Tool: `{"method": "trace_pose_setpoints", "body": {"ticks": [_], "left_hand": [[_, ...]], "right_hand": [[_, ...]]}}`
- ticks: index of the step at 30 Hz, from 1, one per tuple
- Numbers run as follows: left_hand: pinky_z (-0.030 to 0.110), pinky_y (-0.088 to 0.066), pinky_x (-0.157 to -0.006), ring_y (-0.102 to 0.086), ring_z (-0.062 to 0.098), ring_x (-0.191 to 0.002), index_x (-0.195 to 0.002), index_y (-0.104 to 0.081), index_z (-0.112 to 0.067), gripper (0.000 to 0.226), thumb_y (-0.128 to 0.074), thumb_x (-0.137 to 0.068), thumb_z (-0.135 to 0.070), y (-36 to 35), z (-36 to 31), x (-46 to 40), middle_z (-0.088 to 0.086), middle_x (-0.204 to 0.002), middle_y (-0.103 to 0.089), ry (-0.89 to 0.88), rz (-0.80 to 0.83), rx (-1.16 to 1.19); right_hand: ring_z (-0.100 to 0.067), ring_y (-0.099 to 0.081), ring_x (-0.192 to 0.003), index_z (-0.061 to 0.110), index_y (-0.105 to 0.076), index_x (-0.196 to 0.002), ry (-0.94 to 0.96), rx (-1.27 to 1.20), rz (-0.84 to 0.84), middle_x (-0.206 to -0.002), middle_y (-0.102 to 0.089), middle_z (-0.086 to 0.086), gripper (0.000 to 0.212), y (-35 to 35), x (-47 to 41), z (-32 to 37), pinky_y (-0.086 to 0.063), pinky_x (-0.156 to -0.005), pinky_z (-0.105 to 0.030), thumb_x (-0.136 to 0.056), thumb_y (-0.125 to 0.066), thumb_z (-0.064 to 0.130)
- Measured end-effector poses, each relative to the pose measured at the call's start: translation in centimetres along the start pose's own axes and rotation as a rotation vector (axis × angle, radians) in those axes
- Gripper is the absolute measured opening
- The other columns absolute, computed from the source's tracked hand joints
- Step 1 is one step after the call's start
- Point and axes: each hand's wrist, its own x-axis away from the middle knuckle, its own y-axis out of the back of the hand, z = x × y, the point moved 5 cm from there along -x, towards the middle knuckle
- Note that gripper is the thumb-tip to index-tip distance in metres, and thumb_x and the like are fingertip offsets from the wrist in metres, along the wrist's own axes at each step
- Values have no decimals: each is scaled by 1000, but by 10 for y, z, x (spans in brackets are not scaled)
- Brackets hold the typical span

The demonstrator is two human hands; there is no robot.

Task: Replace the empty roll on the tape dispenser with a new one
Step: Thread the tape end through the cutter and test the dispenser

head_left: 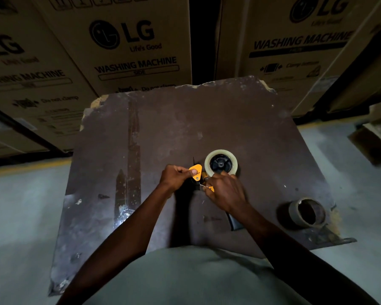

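Both hands meet on the dispenser at the middle of the board. Left hand pinches its yellow flap; right hand is closed over its body. New roll sits on its hub. Empty core lies apart, right. Boxes stand behind.

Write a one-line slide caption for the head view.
Both hands work the tape dispenser, new roll mounted; empty core set aside.
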Motion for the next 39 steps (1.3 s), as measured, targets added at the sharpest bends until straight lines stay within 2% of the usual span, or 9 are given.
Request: {"method": "trace_pose_setpoints", "body": {"ticks": [8,11,13,17,22,26,30,35,39], "left_hand": [[27,-52,-67,-62,6,-62,-80,-79,-10,25,-83,-73,-34,-3,1,6,3,-74,-76,-11,-10,77],[32,-58,-78,-71,14,-74,-86,-78,-9,28,-85,-71,-31,-5,5,10,7,-83,-78,16,-38,164],[32,-57,-74,-70,16,-72,-85,-77,-8,27,-84,-72,-31,-8,8,14,6,-79,-76,47,-82,240],[33,-48,-67,-65,19,-70,-85,-72,-1,36,-82,-75,-34,-12,14,25,8,-78,-72,174,-241,451],[32,-48,-66,-64,21,-68,-63,-56,-15,32,-83,-75,-26,-28,17,41,8,-75,-66,301,-334,714],[37,-58,-70,-70,25,-78,-77,-64,-5,19,-81,-78,-14,-52,20,56,16,-87,-72,379,-345,818],[29,-57,-54,-65,17,-55,-78,-61,-3,14,-75,-81,-4,-65,22,67,12,-71,-66,434,-418,748],[41,-58,-75,-65,22,-70,-81,-59,-7,16,-75,-80,-6,-67,28,69,11,-77,-65,427,-371,577],[50,-57,-82,-69,28,-80,-74,-59,-11,20,-78,-76,-11,-59,38,62,17,-85,-69,421,-297,457]], "right_hand": [[-31,-62,-93,26,-61,-93,-413,-261,-185,-97,-66,-6,33,11,53,-39,-52,-73,-39,-87,-54,58],[-21,-62,-74,24,-48,-63,-516,-537,253,-72,-61,3,43,-5,60,-54,-41,-62,-31,-90,-61,55],[-15,-62,-70,24,-60,-72,-518,-767,498,-74,-65,4,27,-20,56,-50,-49,-67,-31,-89,-70,42],[-24,-60,-52,7,-62,-92,-734,-1333,581,-66,-62,-11,7,-42,58,-41,-51,-51,-32,-88,-66,11],[-20,-52,-43,6,-64,-90,-712,-1299,407,-58,-59,-7,11,-54,71,-44,-44,-45,-27,-87,-62,16],[-21,-51,-38,8,-62,-76,-693,-1215,313,-54,-57,-8,14,-52,90,-53,-43,-45,-30,-90,-61,12],[-24,-61,-41,19,-64,-64,-699,-1098,266,-52,-63,-6,21,-59,116,-64,-50,-51,-39,-72,-66,39],[-18,-70,-50,15,-59,-70,-664,-857,184,-55,-70,-4,36,-55,142,-60,-59,-59,-38,-74,-63,50],[-31,-73,-72,12,-59,-82,-670,-788,101,-76,-74,-11,49,-57,154,-45,-57,-65,-40,-70,-57,60]]}}
